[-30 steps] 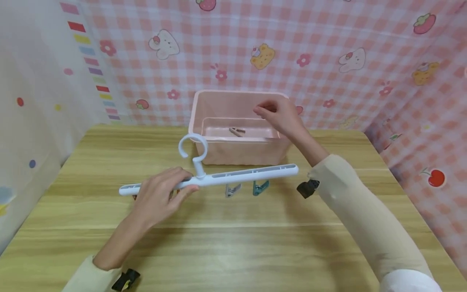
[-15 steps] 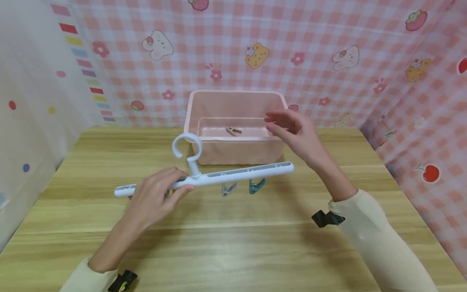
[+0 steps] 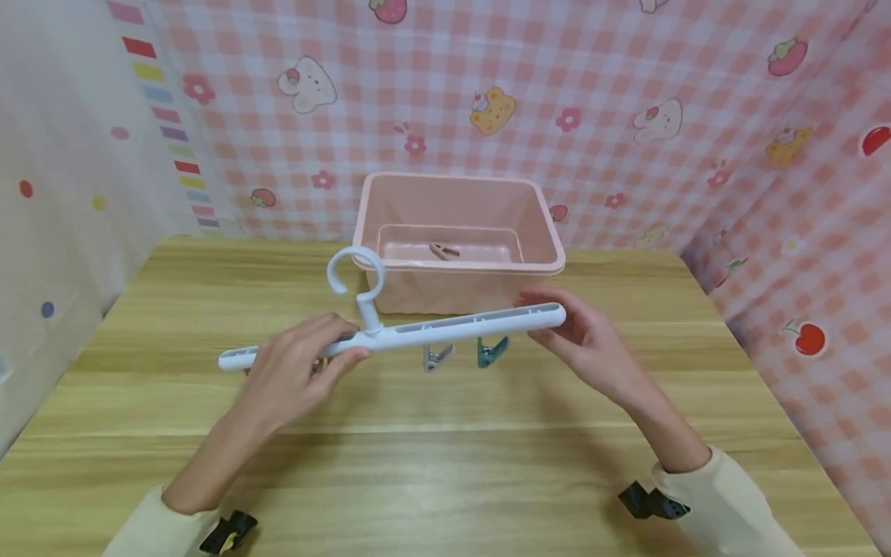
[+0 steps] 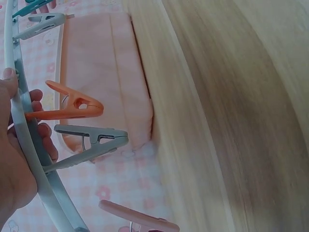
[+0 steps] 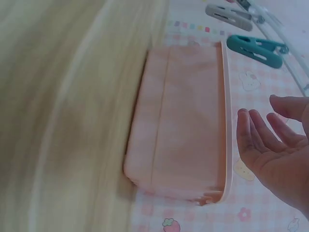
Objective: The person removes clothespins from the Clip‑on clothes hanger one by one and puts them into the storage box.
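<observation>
My left hand grips a pale blue-white clothes hanger left of its hook, holding it over the table. Beneath the bar hang a grey clip and a teal clip. The left wrist view also shows an orange clip, another grey clip and a pink clip along the bar. At the bar's right end is my right hand, fingers apart and loosely bent, with nothing in them. In the right wrist view that hand appears below the teal clip.
A pink plastic bin stands behind the hanger at the back of the wooden table. Inside it lies a brownish clip. Patterned cloth hangs behind and at both sides of the table.
My right hand has come from above the bin down to the hanger's right end, its fingers spreading from a near pinch. The left hand still holds the hanger in nearly the same place.
</observation>
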Demonstrator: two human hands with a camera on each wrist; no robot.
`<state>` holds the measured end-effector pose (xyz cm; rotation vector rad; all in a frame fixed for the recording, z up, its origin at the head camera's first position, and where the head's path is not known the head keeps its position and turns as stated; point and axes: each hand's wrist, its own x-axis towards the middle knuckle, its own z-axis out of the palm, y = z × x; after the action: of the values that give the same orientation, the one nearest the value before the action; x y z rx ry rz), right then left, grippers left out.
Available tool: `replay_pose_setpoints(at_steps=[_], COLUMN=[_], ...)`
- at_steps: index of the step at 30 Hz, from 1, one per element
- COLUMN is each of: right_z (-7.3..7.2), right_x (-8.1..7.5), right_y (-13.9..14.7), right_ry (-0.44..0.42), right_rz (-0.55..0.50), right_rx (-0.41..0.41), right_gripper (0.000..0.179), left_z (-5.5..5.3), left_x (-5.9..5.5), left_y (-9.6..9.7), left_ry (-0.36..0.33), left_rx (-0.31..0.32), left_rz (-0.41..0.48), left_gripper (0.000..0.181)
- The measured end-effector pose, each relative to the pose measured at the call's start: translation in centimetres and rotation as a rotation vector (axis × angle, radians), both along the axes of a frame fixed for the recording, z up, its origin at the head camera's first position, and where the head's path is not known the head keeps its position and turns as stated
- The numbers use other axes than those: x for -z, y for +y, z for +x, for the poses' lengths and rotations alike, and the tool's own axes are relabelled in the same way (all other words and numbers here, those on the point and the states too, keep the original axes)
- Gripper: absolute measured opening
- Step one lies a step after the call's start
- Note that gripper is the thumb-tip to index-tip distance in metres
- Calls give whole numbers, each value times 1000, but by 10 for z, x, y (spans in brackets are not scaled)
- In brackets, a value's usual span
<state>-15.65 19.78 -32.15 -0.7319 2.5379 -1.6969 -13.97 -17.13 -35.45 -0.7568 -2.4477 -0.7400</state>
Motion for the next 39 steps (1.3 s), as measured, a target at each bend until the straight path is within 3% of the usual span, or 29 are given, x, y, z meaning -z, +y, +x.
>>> replay_pose_setpoints(at_steps=[6, 15, 23, 28, 32, 39], right_z=[9, 15, 19, 21, 24, 26], right_x=[5, 12, 18, 21, 23, 25], right_y=[3, -2, -15, -26, -30, -28], right_ry=[-62, -180, -197, -235, -255, -249], right_rz=[3, -42, -131, -176, -183, -168], right_rx=[27, -38, -123, -166, -162, -154], right_gripper=[43, 45, 46, 34, 24, 23], left_z=[0, 2, 6, 8, 9, 11], left_x=[2, 2, 2, 4, 5, 7], left_y=[2, 4, 8, 12, 14, 12], left_ry=[-12, -26, -58, -103, -140, -128], left_rx=[4, 4, 0, -22, -47, -52], left_rz=[8, 25, 32, 36, 30, 42], left_gripper=[14, 13, 10, 10, 11, 9])
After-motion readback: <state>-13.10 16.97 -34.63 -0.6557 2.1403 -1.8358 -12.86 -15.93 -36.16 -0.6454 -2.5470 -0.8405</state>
